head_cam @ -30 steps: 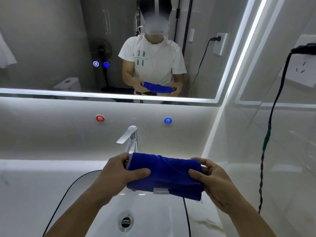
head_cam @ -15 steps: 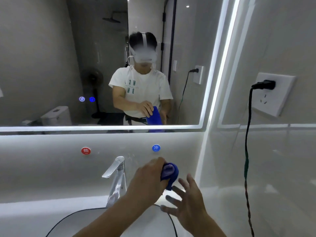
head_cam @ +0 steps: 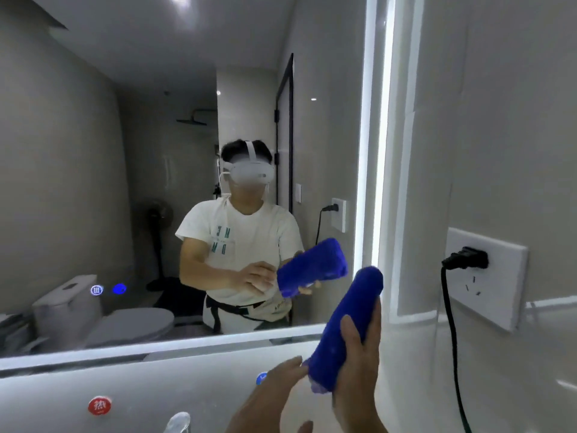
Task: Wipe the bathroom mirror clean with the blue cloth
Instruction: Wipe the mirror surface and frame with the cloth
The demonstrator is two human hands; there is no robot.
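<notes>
Now the blue cloth (head_cam: 356, 304) had passed from the left hand (head_cam: 271, 398) to the right hand (head_cam: 359, 370), raised beside the lit right edge of the mirror (head_cam: 125, 182), right fingers curled round its lower half, left fingers straight, tips at its bottom end.

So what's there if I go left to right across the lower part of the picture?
First the red button → tap → left hand → cloth → socket.
</notes>
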